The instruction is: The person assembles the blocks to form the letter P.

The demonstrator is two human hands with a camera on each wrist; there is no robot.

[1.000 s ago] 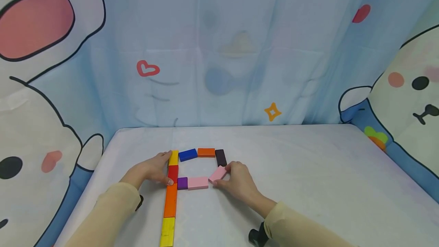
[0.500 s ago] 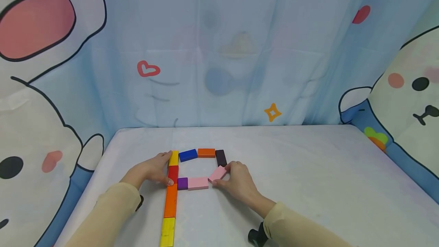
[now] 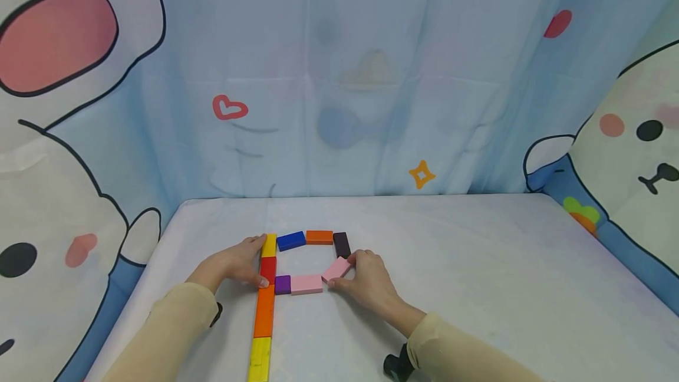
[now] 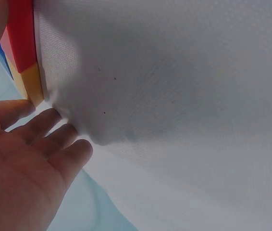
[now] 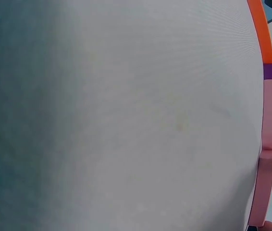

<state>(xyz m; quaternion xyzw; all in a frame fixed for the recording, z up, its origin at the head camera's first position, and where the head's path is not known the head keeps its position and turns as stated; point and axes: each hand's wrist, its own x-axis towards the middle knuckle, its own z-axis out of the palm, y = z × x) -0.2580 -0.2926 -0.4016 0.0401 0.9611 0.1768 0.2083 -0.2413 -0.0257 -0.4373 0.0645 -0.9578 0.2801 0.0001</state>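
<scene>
In the head view my right hand (image 3: pixel 373 285) holds a slanted pink block (image 3: pixel 336 269) lengthwise, thumb at its near end and fingers at its far end. One end of it meets a flat pink block (image 3: pixel 306 284), the other a black block (image 3: pixel 342 244). My left hand (image 3: pixel 233 264) touches the column's left side: the index fingertip is at the yellow block (image 3: pixel 269 245), the thumb at the red block (image 3: pixel 267 270). Its other fingers are loosely extended in the left wrist view. A purple block (image 3: pixel 283 285) lies between the column and the flat pink block.
Below the red block, an orange block (image 3: pixel 264 311) and a larger yellow block (image 3: pixel 259 359) continue the column. A blue block (image 3: pixel 291 241) and another orange block (image 3: pixel 319 237) form the top row. The white table (image 3: pixel 504 287) meets a printed blue curtain (image 3: pixel 371 75) behind.
</scene>
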